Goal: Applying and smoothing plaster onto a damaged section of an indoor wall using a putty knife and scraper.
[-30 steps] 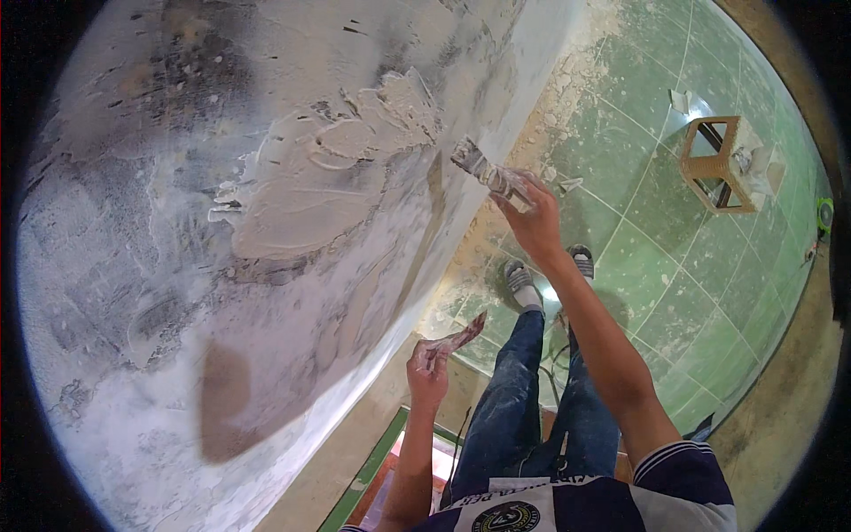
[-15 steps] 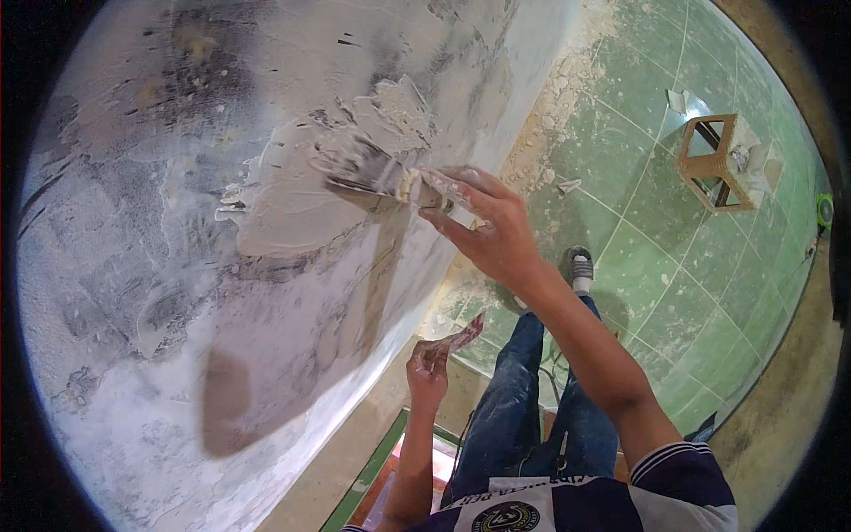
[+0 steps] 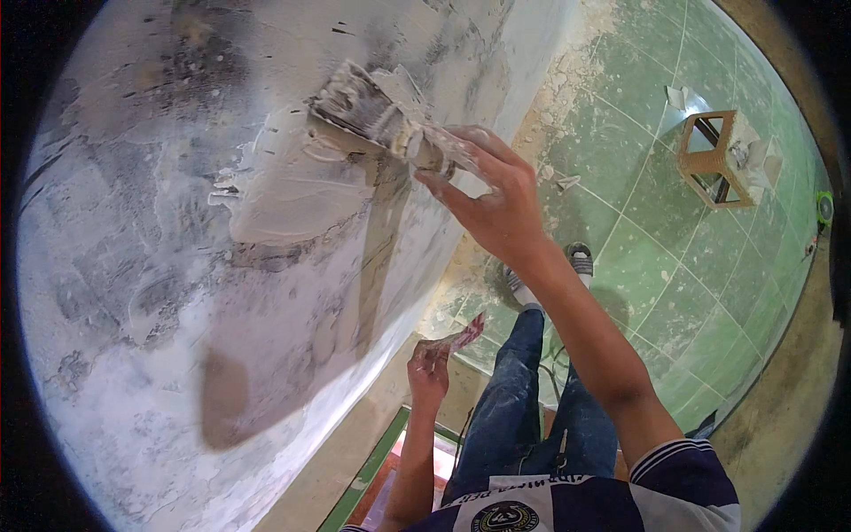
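Observation:
My right hand (image 3: 487,191) is closed on the handle of a putty knife (image 3: 355,115), its wide blade coated in pale plaster and pressed to the mottled grey-white wall (image 3: 160,266) at a patch of wet, ridged plaster (image 3: 284,204). Below, near the wall's foot, my left hand (image 3: 430,368) grips a small flat tool (image 3: 465,332), reddish and smeared with white, possibly another scraper.
Green tiled floor (image 3: 656,266) spans the right, with plaster crumbs along the wall's base. An open box-like stand (image 3: 691,146) with pale material sits at the upper right. A small green object (image 3: 823,208) is at the far edge. My feet stand below my right arm.
My right hand has moved leftward onto the wall with the putty knife and, since half a second ago, slightly upward. My left hand has barely moved.

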Motion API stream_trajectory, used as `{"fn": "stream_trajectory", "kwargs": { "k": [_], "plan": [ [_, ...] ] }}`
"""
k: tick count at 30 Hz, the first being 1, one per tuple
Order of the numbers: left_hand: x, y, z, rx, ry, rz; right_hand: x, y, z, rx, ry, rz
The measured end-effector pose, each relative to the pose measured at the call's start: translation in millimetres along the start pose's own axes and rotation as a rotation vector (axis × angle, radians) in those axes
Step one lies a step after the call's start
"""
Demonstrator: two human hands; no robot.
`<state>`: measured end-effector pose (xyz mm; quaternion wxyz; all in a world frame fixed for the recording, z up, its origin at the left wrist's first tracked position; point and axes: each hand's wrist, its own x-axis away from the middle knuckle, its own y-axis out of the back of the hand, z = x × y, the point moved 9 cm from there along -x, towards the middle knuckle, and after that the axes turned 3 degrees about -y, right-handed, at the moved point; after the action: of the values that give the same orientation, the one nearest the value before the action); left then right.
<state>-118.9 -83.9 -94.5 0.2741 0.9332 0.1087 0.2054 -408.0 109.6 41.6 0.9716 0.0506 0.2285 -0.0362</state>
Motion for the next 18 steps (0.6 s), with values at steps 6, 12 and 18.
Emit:
{"fn": "stream_trajectory", "kwargs": {
  "k": [6,12,18],
  "plan": [
    [-1,-4,-9,0.189,0.030,-0.031,49,-1,-67,0.087,-0.143,0.046],
    [5,-5,1,0.120,0.044,-0.020,70,8,-71,0.065,-0.229,0.038],
    [12,-12,-5,0.080,0.016,-0.030,14,-9,1,-0.006,-0.060,0.008]
  ]
}}
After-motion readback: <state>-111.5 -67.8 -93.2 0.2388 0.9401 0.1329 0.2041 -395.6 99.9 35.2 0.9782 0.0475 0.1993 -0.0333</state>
